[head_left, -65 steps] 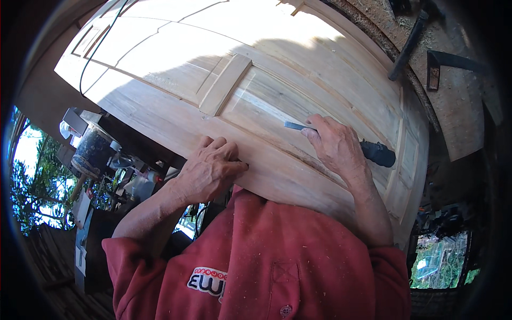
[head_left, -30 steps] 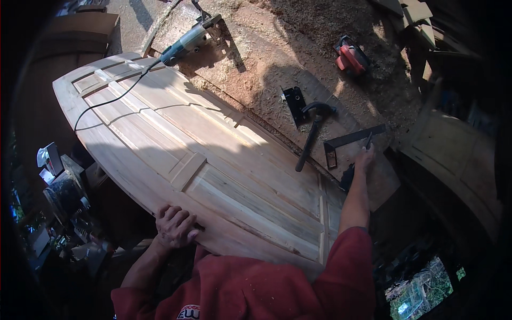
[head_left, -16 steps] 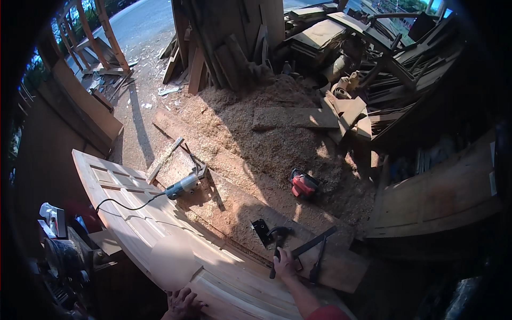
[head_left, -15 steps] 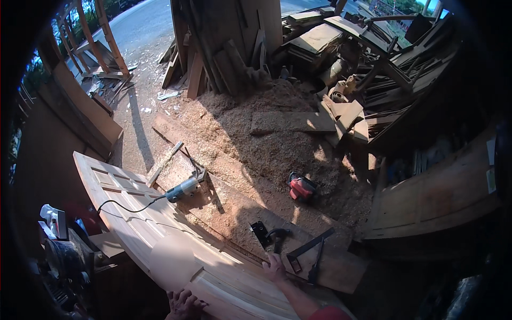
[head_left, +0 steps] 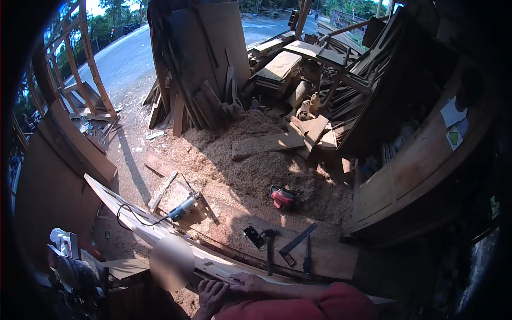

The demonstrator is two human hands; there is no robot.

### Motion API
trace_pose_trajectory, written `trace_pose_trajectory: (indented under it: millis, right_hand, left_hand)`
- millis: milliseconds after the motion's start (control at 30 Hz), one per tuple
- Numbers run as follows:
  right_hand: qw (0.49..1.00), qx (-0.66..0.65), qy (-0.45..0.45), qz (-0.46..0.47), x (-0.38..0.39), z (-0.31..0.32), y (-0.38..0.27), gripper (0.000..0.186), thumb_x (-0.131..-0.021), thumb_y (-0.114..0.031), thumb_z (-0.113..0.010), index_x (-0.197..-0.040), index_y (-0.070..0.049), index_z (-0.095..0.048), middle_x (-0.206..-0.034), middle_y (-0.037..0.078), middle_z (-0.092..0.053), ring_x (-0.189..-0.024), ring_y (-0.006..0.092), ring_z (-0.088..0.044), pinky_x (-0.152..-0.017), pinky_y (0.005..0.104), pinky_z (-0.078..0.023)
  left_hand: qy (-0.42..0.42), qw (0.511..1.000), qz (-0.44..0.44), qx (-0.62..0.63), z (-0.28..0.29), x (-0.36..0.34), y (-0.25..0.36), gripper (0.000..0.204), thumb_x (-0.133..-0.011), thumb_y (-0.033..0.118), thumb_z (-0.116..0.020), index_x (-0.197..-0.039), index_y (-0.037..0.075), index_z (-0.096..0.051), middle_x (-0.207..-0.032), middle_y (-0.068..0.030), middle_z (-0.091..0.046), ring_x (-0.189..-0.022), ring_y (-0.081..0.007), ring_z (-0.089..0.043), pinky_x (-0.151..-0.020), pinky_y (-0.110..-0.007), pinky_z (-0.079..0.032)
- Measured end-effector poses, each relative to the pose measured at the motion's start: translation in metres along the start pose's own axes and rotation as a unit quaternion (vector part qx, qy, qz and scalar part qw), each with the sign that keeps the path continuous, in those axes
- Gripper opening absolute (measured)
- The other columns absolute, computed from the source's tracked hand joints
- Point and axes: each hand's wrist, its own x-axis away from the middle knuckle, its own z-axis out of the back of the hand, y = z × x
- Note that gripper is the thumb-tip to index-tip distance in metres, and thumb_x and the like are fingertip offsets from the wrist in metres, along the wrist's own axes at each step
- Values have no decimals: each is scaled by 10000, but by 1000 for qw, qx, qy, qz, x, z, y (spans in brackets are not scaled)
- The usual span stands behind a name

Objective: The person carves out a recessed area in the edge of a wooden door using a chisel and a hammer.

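The panelled wooden door stands tilted up toward its edge, so only a narrow strip of its face shows. Bent over its near edge are the fingers of my left hand, closed on the wood. Just to the right, my right hand also closes on the door, its forearm running off toward a red sleeve. Beyond the door lie a hammer, a try square and a slim dark tool on a wide plank. A small black piece rests beside the hammer.
A corded grey-blue power tool lies beyond the door, its cable looping over it. A red power tool sits in sawdust. Stacked boards and leaning sheets stand behind. A cluttered machine is at left.
The door has tipped from lying nearly flat to a steeper tilt. My right hand has left the area near the hammer and come onto the door beside my left. The view has shifted upward.
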Motion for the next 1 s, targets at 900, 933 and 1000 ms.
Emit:
trace_pose_trajectory:
  millis: [900,933,1000]
  right_hand:
    - [915,339,53,-213,-245,31,211,903,-821,-423,-747,-1562,-204,-281,-1501,281,-352,-1396,465,-355,-1011,576,-476]
    - [907,363,63,-207,-248,29,212,918,-810,-444,-756,-1558,-182,-292,-1481,277,-385,-1378,453,-374,-1033,582,-450]
    - [898,387,73,-199,-256,27,218,935,-799,-466,-765,-1553,-160,-304,-1461,273,-418,-1360,442,-392,-1054,588,-424]
  left_hand:
    - [258,714,560,331,-22,73,-35,288,-973,104,-503,-1235,-12,-469,-1106,-111,-585,-980,-167,-582,-876,-322,-502]
    - [252,717,552,342,-23,82,-38,257,-989,117,-500,-1212,-11,-485,-1090,-106,-588,-980,-165,-581,-865,-324,-507]
    - [238,712,571,331,-25,94,-46,267,-1001,144,-513,-1221,-4,-483,-1088,-107,-588,-972,-176,-591,-848,-342,-520]
